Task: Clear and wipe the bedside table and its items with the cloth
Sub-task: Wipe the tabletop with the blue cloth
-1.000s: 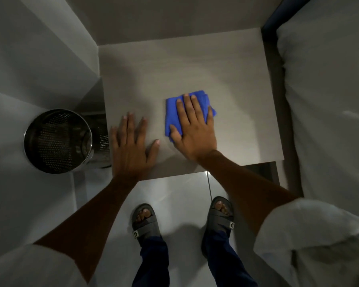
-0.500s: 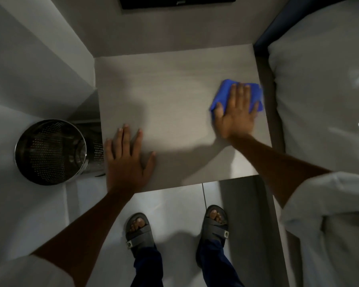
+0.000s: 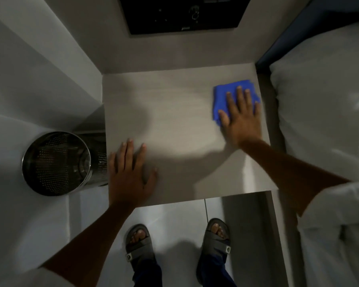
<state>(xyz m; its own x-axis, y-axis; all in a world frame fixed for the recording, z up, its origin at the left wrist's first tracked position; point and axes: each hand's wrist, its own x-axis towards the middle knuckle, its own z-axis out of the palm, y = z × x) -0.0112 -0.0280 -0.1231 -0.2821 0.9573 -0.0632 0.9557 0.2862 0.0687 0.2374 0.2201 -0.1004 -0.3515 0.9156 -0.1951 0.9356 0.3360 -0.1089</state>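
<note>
The bedside table has a pale grey-brown top with nothing standing on it. A folded blue cloth lies at its far right corner. My right hand presses flat on the cloth, fingers spread and pointing away from me, covering most of it. My left hand rests palm down on the table's near left corner, fingers apart, holding nothing.
A perforated steel bin stands on the floor just left of the table. A bed with white bedding runs along the right side. A dark panel hangs on the wall behind. My sandalled feet stand on the tiled floor.
My right hand has swept the cloth from the table's middle to the far right corner. The left hand has stayed at the near left corner. The view has tilted up towards the wall.
</note>
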